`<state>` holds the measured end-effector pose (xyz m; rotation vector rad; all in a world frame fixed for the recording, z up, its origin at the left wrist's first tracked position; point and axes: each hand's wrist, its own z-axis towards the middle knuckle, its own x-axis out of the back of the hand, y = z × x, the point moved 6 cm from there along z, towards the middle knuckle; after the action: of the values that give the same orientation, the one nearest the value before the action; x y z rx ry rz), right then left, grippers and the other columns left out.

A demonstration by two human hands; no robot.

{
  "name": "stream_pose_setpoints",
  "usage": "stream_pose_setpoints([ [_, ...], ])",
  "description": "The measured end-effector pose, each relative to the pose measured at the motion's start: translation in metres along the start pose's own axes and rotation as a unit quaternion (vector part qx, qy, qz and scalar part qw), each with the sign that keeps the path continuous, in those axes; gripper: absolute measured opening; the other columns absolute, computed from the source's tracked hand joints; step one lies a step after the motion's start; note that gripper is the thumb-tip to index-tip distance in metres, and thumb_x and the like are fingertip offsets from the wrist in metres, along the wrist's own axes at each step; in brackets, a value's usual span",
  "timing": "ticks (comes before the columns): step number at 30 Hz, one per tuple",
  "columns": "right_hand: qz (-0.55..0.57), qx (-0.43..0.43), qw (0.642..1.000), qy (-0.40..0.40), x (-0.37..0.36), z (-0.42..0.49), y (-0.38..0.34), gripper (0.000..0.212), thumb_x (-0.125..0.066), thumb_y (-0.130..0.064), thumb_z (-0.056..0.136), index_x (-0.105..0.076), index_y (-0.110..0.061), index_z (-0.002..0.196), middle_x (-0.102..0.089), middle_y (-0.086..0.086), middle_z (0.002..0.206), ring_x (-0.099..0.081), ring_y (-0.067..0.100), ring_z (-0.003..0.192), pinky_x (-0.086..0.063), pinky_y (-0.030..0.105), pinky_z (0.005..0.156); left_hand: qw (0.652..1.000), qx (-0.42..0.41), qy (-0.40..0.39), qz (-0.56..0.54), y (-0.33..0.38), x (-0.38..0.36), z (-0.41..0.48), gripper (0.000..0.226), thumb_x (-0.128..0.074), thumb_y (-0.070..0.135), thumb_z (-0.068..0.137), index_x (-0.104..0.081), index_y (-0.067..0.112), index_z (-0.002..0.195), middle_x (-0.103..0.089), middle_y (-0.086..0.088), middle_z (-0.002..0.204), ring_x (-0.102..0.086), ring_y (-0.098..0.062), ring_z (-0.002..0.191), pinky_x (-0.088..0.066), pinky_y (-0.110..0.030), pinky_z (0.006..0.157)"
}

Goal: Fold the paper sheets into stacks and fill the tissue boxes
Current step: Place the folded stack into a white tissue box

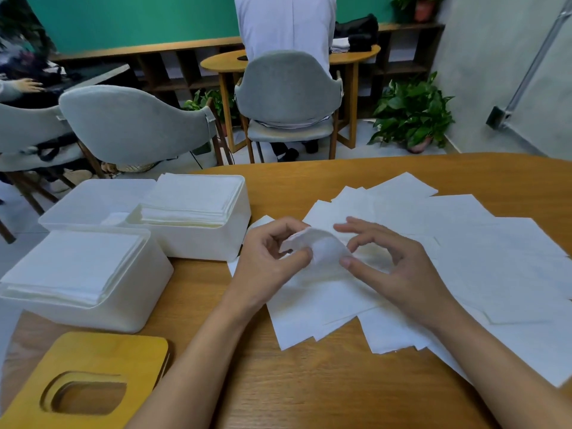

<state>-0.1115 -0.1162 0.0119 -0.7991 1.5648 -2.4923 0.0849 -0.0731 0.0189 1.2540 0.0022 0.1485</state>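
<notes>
Head view. Wooden tabletop in a room with a green wall, grey upholstered chairs and a potted leafy plant; a person in a pale shirt sits facing away at a farther table.

Loose white paper sheets lie overlapped from the tabletop's middle to its right edge. One white sheet, curled upward, rises from the near part of this spread, between the hands. The left hand pinches its curled edge between thumb and forefinger, the other fingers bent. The right hand has its thumb tip against the opposite side of the curl, fingers arched and spread above; whether it grips cannot be told.

Along the left edge stand white plastic tissue boxes: a near box and a far box, each filled with stacked folded sheets, and a third box behind them, contents unclear. A yellow wooden lid with an oval slot lies at the near left corner.
</notes>
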Motion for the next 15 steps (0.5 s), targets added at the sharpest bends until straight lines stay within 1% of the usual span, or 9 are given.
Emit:
stream_pose_setpoints([
  [2,0.037,-0.016,0.999,0.008,0.000,0.000,-0.003,0.016,-0.082,-0.016,0.086,-0.072,-0.022,0.098,-0.076,-0.013,0.112,-0.065,0.005,0.121,-0.046,0.039,0.109,1.000,0.008,0.010,-0.025,-0.001,0.002,0.001,0.015,-0.070,0.006,0.086,-0.074,0.020,0.085,-0.071,-0.003,0.083,-0.065,-0.024,0.080,-0.051,-0.037,0.070],
  [3,0.056,-0.019,0.998,0.019,0.002,0.000,-0.004,0.019,-0.082,-0.015,0.086,-0.072,-0.022,0.100,-0.077,-0.008,0.102,-0.070,0.008,0.109,-0.051,0.036,0.101,0.999,0.008,0.021,-0.027,-0.002,0.004,0.001,0.014,-0.072,0.006,0.088,-0.075,0.020,0.086,-0.072,-0.003,0.084,-0.066,-0.024,0.082,-0.052,-0.036,0.071],
  [5,0.105,-0.026,0.993,0.052,0.008,0.000,-0.004,0.024,-0.081,-0.013,0.086,-0.071,-0.022,0.105,-0.073,0.001,0.083,-0.071,0.010,0.085,-0.053,0.027,0.080,0.999,0.011,0.051,-0.002,-0.004,0.007,0.002,0.013,-0.073,0.004,0.094,-0.077,0.016,0.094,-0.077,-0.005,0.091,-0.071,-0.025,0.087,-0.056,-0.034,0.075],
  [6,0.122,-0.030,0.990,0.072,0.012,-0.001,-0.003,0.027,-0.081,-0.013,0.086,-0.070,-0.022,0.109,-0.070,0.005,0.077,-0.069,0.012,0.077,-0.052,0.026,0.072,0.998,0.021,0.061,0.013,-0.006,0.007,0.001,0.011,-0.073,0.004,0.096,-0.078,0.014,0.099,-0.079,-0.003,0.094,-0.074,-0.023,0.089,-0.058,-0.032,0.076],
  [7,0.128,-0.034,0.987,0.091,0.015,-0.002,-0.002,0.030,-0.080,-0.013,0.087,-0.069,-0.023,0.113,-0.068,0.010,0.075,-0.068,0.015,0.073,-0.052,0.026,0.067,0.997,0.034,0.068,0.020,-0.009,0.005,0.001,0.010,-0.073,0.007,0.097,-0.079,0.012,0.103,-0.080,-0.001,0.096,-0.076,-0.020,0.091,-0.059,-0.029,0.077],
  [9,0.148,-0.048,0.982,0.105,0.019,-0.002,0.001,0.040,-0.080,-0.016,0.086,-0.063,-0.027,0.120,-0.072,0.011,0.081,-0.072,0.021,0.078,-0.057,0.029,0.066,0.994,0.071,0.082,0.010,-0.016,0.001,-0.001,0.011,-0.073,0.011,0.097,-0.079,0.011,0.107,-0.080,0.003,0.096,-0.077,-0.017,0.093,-0.058,-0.028,0.079],
  [11,0.190,-0.059,0.977,0.074,0.019,-0.002,0.003,0.049,-0.078,-0.014,0.085,-0.058,-0.027,0.127,-0.076,0.008,0.093,-0.075,0.024,0.089,-0.061,0.031,0.072,0.989,0.117,0.092,-0.023,-0.023,-0.002,-0.002,0.013,-0.074,0.016,0.098,-0.079,0.011,0.109,-0.081,-0.001,0.098,-0.078,-0.024,0.095,-0.061,-0.039,0.082],
  [13,0.197,-0.047,0.979,0.028,0.019,-0.003,0.001,0.048,-0.076,-0.008,0.085,-0.063,-0.020,0.129,-0.077,0.004,0.108,-0.073,0.023,0.104,-0.061,0.031,0.084,0.984,0.147,0.093,-0.050,-0.028,-0.005,-0.004,0.016,-0.074,0.019,0.098,-0.079,0.011,0.110,-0.081,-0.009,0.101,-0.077,-0.032,0.098,-0.061,-0.051,0.089],
  [15,0.146,-0.034,0.989,0.002,0.018,-0.002,0.001,0.045,-0.076,-0.008,0.085,-0.070,-0.016,0.129,-0.074,-0.004,0.126,-0.066,0.016,0.123,-0.056,0.033,0.101,0.981,0.163,0.082,-0.072,-0.031,-0.008,-0.005,0.018,-0.074,0.021,0.098,-0.079,0.013,0.113,-0.081,-0.011,0.105,-0.077,-0.033,0.101,-0.060,-0.055,0.095],
])
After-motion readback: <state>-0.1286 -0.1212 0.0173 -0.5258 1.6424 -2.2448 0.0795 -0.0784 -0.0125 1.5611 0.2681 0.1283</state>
